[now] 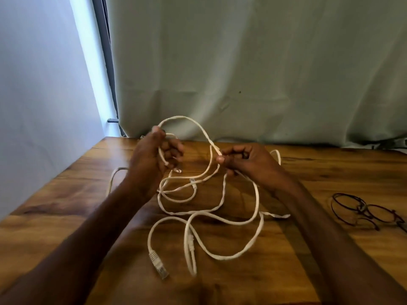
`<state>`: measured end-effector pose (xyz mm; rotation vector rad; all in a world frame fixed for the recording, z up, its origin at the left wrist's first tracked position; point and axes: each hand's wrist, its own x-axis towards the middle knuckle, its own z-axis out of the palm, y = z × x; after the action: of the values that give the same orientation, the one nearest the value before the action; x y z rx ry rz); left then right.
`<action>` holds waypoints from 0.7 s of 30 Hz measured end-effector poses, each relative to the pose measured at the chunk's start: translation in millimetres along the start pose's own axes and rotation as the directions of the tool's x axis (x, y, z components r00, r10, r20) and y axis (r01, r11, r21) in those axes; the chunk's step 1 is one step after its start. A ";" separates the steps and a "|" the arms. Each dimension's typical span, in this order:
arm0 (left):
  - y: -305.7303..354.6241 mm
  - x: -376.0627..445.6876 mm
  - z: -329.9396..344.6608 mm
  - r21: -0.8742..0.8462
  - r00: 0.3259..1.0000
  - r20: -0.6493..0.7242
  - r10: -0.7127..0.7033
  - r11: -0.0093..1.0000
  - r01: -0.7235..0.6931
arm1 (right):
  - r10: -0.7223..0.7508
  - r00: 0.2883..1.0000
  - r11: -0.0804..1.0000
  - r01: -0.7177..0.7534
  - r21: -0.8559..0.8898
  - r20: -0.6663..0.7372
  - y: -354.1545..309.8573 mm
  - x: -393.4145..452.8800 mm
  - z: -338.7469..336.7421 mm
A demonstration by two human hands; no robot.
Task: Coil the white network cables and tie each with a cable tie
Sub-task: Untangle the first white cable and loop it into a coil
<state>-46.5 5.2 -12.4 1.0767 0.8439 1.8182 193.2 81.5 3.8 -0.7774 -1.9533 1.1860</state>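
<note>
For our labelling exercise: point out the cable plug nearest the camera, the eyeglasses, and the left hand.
cable plug (159,265), head view, on its clear connector body
eyeglasses (380,213), head view, on one lens
left hand (154,155), head view, on its back

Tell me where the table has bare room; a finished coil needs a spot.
Bare wood lies at the table left side, outside the left hand, and near right between the cable loops and the glasses. The middle, below the right hand, is crowded with tangled cable and a plug.

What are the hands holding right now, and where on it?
Both hold the white network cable: the left hand grips a stretch near one plug end, the right hand pinches farther along the raised loop.
</note>
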 end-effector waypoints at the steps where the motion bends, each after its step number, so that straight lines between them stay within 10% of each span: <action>1: -4.9 -4.7 8.3 0.111 0.998 0.066 0.000 0.994 -0.007 | -0.011 1.000 1.000 0.010 0.026 0.014 -1.4 -2.0 2.6; 7: -17.3 -22.7 34.9 0.435 0.998 0.042 -0.042 0.900 0.020 | -0.069 0.985 0.978 0.099 -0.185 0.160 -5.6 -7.8 23.3; 14: -4.2 -6.1 12.4 0.000 0.994 -0.106 -0.012 1.000 0.012 | -0.054 0.940 0.938 0.164 -0.304 0.338 -7.3 -10.3 12.3; 18: 5.6 0.7 -6.3 -0.139 0.958 -0.287 -0.005 0.990 -0.037 | -0.110 0.993 0.874 0.121 -0.471 0.051 12.4 -4.1 -26.6; 21: 4.1 0.0 -5.2 0.093 0.955 -0.288 0.069 0.995 -0.044 | -0.208 0.927 0.847 0.011 -0.532 -0.312 26.8 -1.3 -48.6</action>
<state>-52.5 2.8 -11.0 0.9047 1.0828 2.0368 236.9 114.5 -5.2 -1.0531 -1.9826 0.3845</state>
